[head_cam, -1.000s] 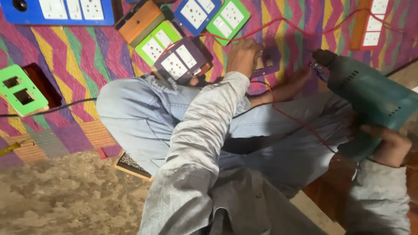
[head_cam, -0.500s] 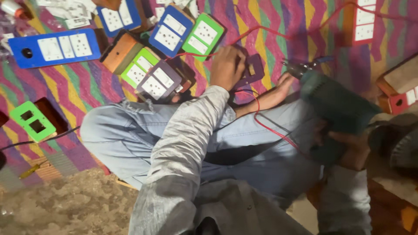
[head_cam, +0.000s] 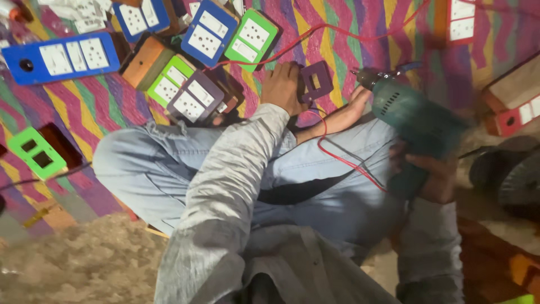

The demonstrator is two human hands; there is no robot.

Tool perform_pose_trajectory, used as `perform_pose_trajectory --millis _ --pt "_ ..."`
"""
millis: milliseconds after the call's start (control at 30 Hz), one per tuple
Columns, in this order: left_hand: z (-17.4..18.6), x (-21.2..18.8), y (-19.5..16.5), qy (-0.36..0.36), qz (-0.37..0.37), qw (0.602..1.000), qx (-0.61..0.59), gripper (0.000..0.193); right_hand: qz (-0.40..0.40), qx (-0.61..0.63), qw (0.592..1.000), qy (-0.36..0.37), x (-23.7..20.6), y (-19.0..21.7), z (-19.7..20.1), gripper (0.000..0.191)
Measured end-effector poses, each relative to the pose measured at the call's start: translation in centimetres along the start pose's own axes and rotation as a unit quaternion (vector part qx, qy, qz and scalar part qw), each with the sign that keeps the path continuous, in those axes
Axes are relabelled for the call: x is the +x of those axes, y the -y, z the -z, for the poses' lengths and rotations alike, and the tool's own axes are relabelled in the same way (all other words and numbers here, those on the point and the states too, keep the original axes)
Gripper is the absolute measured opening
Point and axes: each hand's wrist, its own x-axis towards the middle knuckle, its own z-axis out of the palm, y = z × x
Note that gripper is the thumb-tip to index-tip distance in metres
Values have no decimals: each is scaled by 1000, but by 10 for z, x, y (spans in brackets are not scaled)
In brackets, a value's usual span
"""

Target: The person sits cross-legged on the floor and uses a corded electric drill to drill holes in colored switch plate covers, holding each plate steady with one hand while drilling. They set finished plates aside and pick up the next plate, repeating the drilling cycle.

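Note:
I sit cross-legged on a colourful zigzag mat (head_cam: 112, 107). My left hand (head_cam: 284, 87) reaches forward over my knee and grips a small purple switch plate (head_cam: 316, 81) lying on the mat. At the right, my right hand (head_cam: 427, 174) is wrapped around the handle of a green power drill (head_cam: 413, 121), whose tip points toward the purple plate from a short distance. Red and black wires (head_cam: 343, 160) trail across my lap. A bare foot (head_cam: 343, 115) lies just below the plate.
Several switch boards lie about the mat: a long blue one (head_cam: 59, 56), green ones (head_cam: 247, 39) (head_cam: 36, 153), a purple-framed one (head_cam: 194, 98) and an orange box (head_cam: 145, 61). Red-and-white boxes (head_cam: 514, 110) sit at right. A red wire (head_cam: 360, 34) runs across the top.
The view has shifted, so the boards sit lower and further right in frame. The drill has come closer to the purple plate, which my left hand keeps holding.

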Motion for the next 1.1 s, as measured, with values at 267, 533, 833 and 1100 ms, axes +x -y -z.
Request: perform_pose_trajectory --millis 267,533,833,1100 --pt "93 -15 -25 -115 93 982 -117 81 60 -91 993 -48 4 -9 30 56" --pt "262 -167 15 -368 202 901 -113 89 3 -129 992 0 66 -18 23 50" --pt "359 -309 199 -476 370 788 127 80 -79 -146 985 38 94 -42 -2 43" --pt "343 -316 264 -389 530 752 48 79 -106 -164 981 16 90 -48 -22 38"
